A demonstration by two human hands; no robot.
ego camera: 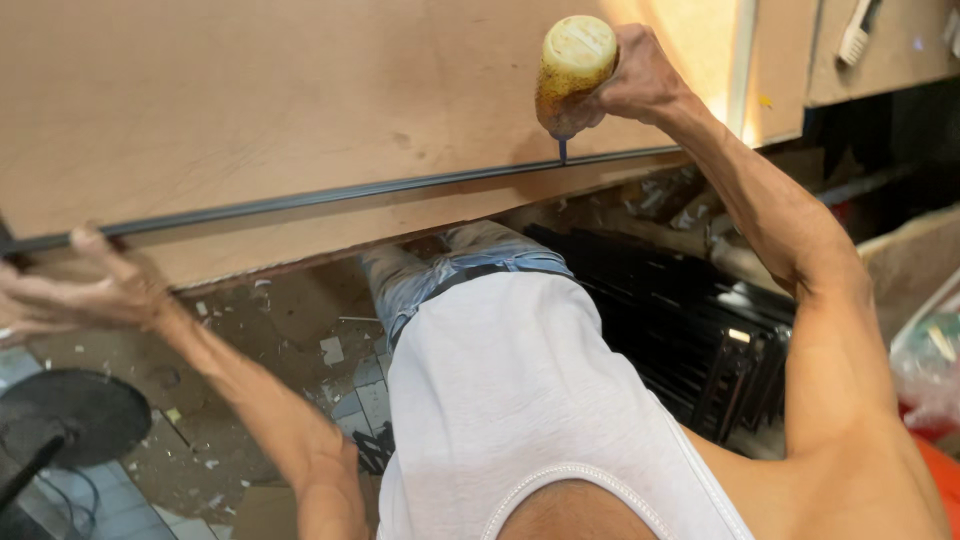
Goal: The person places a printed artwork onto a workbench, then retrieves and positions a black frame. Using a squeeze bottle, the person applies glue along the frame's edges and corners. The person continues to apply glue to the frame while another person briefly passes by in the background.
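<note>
Up at twelve o'clock, the right hand [640, 75] gripped a stained yellow glue bottle [572, 72], nozzle down on the thin dark strip [330, 195] crossing the plywood bench [250, 90] toward nine o'clock, where the left hand's [80, 290] open fingers pressed it.

1. The bottle [572, 72] is yellow with brown dirty smears, and its tip is dark blue.
2. The big board [300, 100] is light brown, like plain wood.
3. The thin strip [330, 195] across the board is dark grey, nearly black.
4. The shirt [520, 400] is white with a ribbed white edge.
5. The jeans [430, 270] are faded light blue, and the belt is black.
6. The floor [250, 340] is brown and dusty, with small grey and white tiles.
7. The brush [856, 35] is white.
</note>
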